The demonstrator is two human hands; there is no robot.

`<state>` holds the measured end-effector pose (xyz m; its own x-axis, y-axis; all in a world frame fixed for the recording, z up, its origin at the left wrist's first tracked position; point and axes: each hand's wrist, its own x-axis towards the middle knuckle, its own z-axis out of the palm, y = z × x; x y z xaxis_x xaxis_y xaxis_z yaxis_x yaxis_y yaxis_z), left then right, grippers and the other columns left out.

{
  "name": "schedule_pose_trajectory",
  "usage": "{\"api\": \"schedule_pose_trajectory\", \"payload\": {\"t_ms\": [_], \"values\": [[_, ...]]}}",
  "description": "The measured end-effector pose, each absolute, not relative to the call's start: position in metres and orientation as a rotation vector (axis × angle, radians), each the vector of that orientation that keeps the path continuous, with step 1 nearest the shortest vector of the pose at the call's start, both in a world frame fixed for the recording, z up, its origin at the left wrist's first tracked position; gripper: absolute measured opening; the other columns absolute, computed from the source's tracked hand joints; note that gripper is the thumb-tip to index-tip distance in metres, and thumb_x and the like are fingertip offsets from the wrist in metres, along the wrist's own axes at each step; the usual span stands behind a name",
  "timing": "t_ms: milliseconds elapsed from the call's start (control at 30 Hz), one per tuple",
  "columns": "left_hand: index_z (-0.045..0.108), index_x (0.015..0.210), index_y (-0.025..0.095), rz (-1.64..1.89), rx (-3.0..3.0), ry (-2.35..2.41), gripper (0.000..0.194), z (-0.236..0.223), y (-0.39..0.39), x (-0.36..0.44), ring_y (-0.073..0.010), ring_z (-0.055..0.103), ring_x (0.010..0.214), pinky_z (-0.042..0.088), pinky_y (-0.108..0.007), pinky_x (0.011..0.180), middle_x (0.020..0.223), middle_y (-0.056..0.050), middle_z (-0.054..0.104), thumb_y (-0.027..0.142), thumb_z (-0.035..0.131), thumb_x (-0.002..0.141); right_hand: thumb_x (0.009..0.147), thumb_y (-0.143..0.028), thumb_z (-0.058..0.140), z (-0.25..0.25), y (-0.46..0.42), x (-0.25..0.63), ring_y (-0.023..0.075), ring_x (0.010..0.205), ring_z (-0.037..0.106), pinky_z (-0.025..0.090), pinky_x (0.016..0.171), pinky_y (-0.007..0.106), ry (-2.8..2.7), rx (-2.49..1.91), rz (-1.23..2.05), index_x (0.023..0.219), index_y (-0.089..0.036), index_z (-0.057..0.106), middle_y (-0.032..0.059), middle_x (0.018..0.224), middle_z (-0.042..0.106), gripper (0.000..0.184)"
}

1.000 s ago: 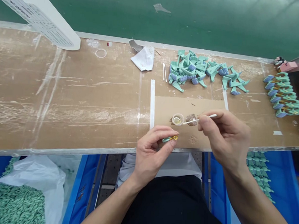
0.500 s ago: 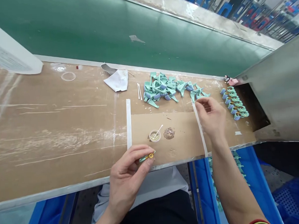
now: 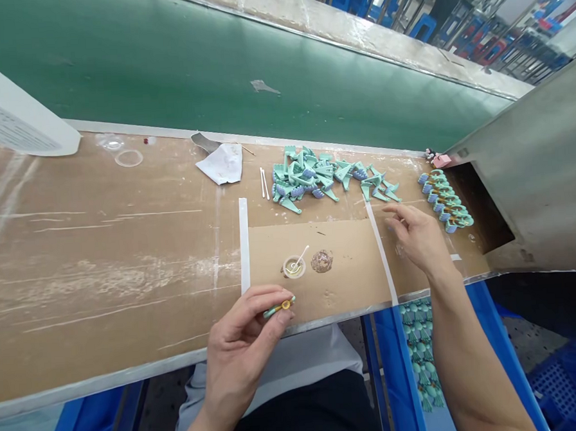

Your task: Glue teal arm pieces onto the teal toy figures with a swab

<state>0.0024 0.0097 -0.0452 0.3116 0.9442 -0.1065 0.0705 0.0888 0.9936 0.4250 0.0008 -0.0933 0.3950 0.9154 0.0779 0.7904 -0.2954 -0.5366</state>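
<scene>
In the head view, my left hand (image 3: 255, 330) pinches a small teal plastic part with a yellow-orange round piece (image 3: 286, 304) at its end, over the table's front edge. My right hand (image 3: 417, 237) is open, thumb and fingers a little apart and nothing visible between them. It hovers just right of a white tape strip (image 3: 381, 252), below the right end of a loose pile of teal and purple-blue plastic parts (image 3: 308, 176). Between the hands, a shallow round dish (image 3: 294, 267) holds a yellowish substance and a cotton swab (image 3: 300, 256).
A neat row of teal and blue parts (image 3: 444, 201) stands at right, beside a metal housing (image 3: 541, 176). Two cotton swabs (image 3: 264, 183) and a white cloth (image 3: 222, 165) lie left of the pile. A blue crate (image 3: 394, 358) below holds teal pieces. Behind runs a green belt (image 3: 188, 66).
My right hand has drawn away from the pile's right end, and its fingers have parted. My left hand keeps its pinch on the teal part. The whole view has shifted slightly.
</scene>
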Motion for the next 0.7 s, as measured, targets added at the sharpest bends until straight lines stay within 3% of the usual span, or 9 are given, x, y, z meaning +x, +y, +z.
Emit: {"api": "schedule_pose_trajectory", "payload": {"t_ms": [100,200,267,400,467,600,700], "values": [[0.097,0.114,0.028,0.873,1.307,1.042,0.009,-0.044,0.009,0.002,-0.0203,0.085,0.094,0.071,-0.027,0.081,0.119,-0.009,0.087,0.030,0.090,0.109,0.114,-0.045,0.060,-0.091,-0.030,0.428,0.0278,0.083,0.074,0.056,0.084,0.043,-1.450,-2.212,0.372,0.112,-0.024,0.089,0.0111,0.106,0.083,0.036],[0.098,0.115,0.028,0.866,1.309,1.054,0.009,-0.042,0.006,0.004,-0.0204,0.085,0.096,0.070,-0.026,0.083,0.119,-0.009,0.087,0.030,0.090,0.110,0.109,-0.054,0.071,-0.089,-0.055,0.425,0.0291,0.082,0.071,0.053,0.084,0.045,-1.384,-2.290,0.305,0.094,-0.023,0.085,0.0109,0.094,0.080,0.037],[0.098,0.115,0.027,0.870,1.308,1.069,0.010,-0.041,0.003,0.006,-0.0205,0.085,0.097,0.070,-0.026,0.083,0.118,-0.010,0.087,0.031,0.090,0.110,0.105,-0.057,0.080,-0.087,-0.066,0.413,0.0276,0.080,0.069,0.052,0.083,0.045,-1.262,-2.303,0.300,0.095,-0.023,0.084,0.0094,0.093,0.081,0.036],[0.099,0.118,0.030,0.893,1.351,1.090,0.012,-0.038,-0.002,0.014,-0.0189,0.083,0.098,0.067,-0.025,0.082,0.119,-0.009,0.088,0.030,0.088,0.112,0.100,-0.059,0.095,-0.073,-0.075,0.357,0.0214,0.077,0.070,0.058,0.073,0.036,-0.899,-1.922,0.801,0.130,-0.023,0.086,0.0067,0.102,0.084,0.047],[0.099,0.122,0.033,0.896,1.396,1.103,0.016,-0.037,-0.004,0.016,-0.0191,0.084,0.106,0.066,-0.024,0.086,0.122,-0.008,0.088,0.027,0.087,0.113,0.099,-0.056,0.100,-0.062,-0.076,0.319,0.0197,0.076,0.072,0.061,0.070,0.033,-0.783,-1.689,1.095,0.135,-0.023,0.087,0.0066,0.101,0.084,0.050],[0.098,0.127,0.035,0.895,1.476,1.124,0.022,-0.035,-0.008,0.018,-0.0193,0.085,0.109,0.066,-0.026,0.089,0.124,-0.007,0.088,0.022,0.085,0.113,0.096,-0.054,0.106,-0.045,-0.073,0.252,0.0139,0.064,0.069,0.059,0.063,0.026,-0.516,-1.324,1.484,0.112,-0.021,0.088,0.0033,0.087,0.080,0.041],[0.098,0.126,0.035,0.921,1.531,1.127,0.025,-0.032,-0.010,0.017,-0.0184,0.085,0.105,0.066,-0.025,0.084,0.121,-0.006,0.087,0.018,0.086,0.111,0.092,-0.058,0.108,-0.039,-0.069,0.223,0.0077,0.050,0.057,0.047,0.051,0.021,-0.333,-1.157,1.619,0.098,-0.019,0.082,0.0008,0.079,0.076,0.047]]}}
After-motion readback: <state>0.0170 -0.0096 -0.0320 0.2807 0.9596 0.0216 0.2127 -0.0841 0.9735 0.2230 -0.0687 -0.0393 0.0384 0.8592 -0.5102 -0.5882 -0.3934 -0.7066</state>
